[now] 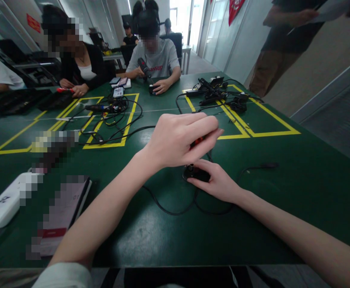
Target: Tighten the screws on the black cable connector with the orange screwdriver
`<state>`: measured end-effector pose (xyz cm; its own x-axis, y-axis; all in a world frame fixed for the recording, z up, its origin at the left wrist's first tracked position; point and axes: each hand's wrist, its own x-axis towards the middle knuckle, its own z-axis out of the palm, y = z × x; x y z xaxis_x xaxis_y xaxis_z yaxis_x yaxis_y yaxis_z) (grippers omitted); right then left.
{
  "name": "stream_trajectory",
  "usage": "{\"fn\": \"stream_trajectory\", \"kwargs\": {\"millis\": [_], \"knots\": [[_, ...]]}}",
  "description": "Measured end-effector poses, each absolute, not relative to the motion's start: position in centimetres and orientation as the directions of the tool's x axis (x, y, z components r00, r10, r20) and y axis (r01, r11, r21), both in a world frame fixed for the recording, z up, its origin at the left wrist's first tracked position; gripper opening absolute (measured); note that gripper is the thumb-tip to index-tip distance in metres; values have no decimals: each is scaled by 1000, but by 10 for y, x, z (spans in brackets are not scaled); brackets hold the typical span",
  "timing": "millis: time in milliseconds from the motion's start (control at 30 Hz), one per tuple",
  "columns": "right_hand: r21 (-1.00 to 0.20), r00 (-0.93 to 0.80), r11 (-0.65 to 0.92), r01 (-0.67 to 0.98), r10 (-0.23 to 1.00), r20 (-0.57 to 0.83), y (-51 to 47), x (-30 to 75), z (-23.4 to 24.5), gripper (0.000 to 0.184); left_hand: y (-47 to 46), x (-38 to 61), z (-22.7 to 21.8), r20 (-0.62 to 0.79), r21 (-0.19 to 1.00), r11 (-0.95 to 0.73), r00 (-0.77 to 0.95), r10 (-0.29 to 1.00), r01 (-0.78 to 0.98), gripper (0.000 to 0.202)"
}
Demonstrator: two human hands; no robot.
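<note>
My left hand (187,138) is closed around a black-and-red tool (197,141), held above the table and mostly hidden by the fingers. Just below it, my right hand (218,180) grips a small rounded black device (200,173) against the green tabletop, thumb at the near side and fingers over the far side. A short dark cylindrical part (190,167) stands at the device's left end, under my left hand; whether it belongs to the tool I cannot tell. A thin black cable (175,214) loops on the table near the device.
A white power strip (5,204) and a phone-like slab (63,212) lie at left. Tangled cables (115,108) and black adapters (213,92) lie by yellow tape outlines. Across the table (151,240), a co-worker (157,56) holds a power screwdriver (145,68); another person (79,68) sits left.
</note>
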<state>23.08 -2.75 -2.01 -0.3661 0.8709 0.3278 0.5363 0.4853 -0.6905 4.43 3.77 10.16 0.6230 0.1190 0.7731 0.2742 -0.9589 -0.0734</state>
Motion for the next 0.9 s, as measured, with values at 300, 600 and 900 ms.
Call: {"fn": "stream_trajectory", "kwargs": {"millis": [300,600,900], "knots": [[-691,-372,496,526,865,337,-28,231,-20,17,38,41,102,793,-23,-967,594,136,252,35],[-692,-373,493,528,866,332,-28,231,-20,15,36,44,100,777,-13,-964,610,159,267,17],[-699,-378,498,513,862,337,-28,231,-21,17,38,43,101,791,-70,-960,601,111,270,23]]}}
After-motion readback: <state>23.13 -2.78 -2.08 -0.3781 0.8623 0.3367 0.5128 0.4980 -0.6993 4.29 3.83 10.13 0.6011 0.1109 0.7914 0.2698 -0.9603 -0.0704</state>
